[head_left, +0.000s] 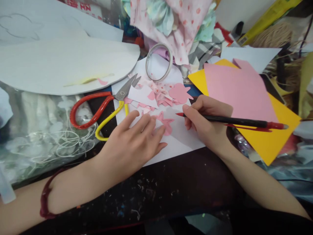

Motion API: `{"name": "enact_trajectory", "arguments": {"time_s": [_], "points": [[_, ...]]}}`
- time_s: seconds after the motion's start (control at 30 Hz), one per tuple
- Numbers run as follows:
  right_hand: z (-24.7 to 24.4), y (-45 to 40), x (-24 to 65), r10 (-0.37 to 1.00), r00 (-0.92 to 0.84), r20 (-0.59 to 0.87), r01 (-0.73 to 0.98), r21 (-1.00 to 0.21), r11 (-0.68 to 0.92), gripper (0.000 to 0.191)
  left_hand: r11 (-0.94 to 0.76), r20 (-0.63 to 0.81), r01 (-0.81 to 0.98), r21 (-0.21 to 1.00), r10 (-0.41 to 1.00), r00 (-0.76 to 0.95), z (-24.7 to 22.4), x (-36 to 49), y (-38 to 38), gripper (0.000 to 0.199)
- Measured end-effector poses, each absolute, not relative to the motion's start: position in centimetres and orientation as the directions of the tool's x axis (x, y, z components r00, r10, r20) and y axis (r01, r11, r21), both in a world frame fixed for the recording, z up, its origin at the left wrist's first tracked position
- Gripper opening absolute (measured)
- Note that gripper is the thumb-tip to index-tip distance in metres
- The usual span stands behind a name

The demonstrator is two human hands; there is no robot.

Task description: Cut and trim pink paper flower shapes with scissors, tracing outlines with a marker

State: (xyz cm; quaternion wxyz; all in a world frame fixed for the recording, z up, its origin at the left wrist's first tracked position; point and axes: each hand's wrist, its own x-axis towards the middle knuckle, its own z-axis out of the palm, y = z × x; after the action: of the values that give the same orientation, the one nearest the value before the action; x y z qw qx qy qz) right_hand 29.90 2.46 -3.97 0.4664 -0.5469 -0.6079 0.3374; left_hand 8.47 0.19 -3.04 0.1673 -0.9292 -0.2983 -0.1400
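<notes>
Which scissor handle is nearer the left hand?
The yellow handle: it curves close beside the left hand, while the red handle lies farther off.

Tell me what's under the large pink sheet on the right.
Yellow paper lies under the pink sheet, showing past its upper-left and lower-right edges. A dark flat object shows at its right edge; whether it runs beneath is hidden, like the yellow paper's middle.
</notes>
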Motion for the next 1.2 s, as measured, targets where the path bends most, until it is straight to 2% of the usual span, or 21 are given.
{"name": "enact_trajectory", "arguments": {"time_s": [0.27, 0.37, 0.5, 0.8, 1.2], "points": [[-3.9, 2.6, 29.8, 0.978, 0.009, 0.207, 0.382, -0.905, 0.188, 0.033, -0.711, 0.385, 0.644, -0.282, 0.531, 0.755, -3.6, 9.2, -0.9, 0.04], [-3.7, 2.7, 29.7, 0.99, -0.046, 0.131, 0.363, -0.921, 0.139, 0.032, -0.691, 0.449, 0.654, -0.308, 0.5, 0.74, -3.9, 9.1, -1.3, 0.041], [-3.9, 2.8, 29.5, 0.991, -0.134, 0.015, 0.299, -0.953, 0.055, 0.035, -0.718, 0.5, 0.641, -0.272, 0.463, 0.731, -4.4, 9.1, -1.5, 0.036], [-4.1, 2.9, 29.2, 0.989, -0.147, 0.001, 0.347, -0.937, 0.053, 0.035, -0.748, 0.503, 0.627, -0.217, 0.465, 0.729, -4.9, 9.1, -1.2, 0.033], [-3.9, 3.1, 28.9, 0.988, -0.151, -0.014, 0.398, -0.916, 0.048, 0.034, -0.753, 0.505, 0.621, -0.217, 0.458, 0.731, -4.8, 9.2, -1.2, 0.032]]}}
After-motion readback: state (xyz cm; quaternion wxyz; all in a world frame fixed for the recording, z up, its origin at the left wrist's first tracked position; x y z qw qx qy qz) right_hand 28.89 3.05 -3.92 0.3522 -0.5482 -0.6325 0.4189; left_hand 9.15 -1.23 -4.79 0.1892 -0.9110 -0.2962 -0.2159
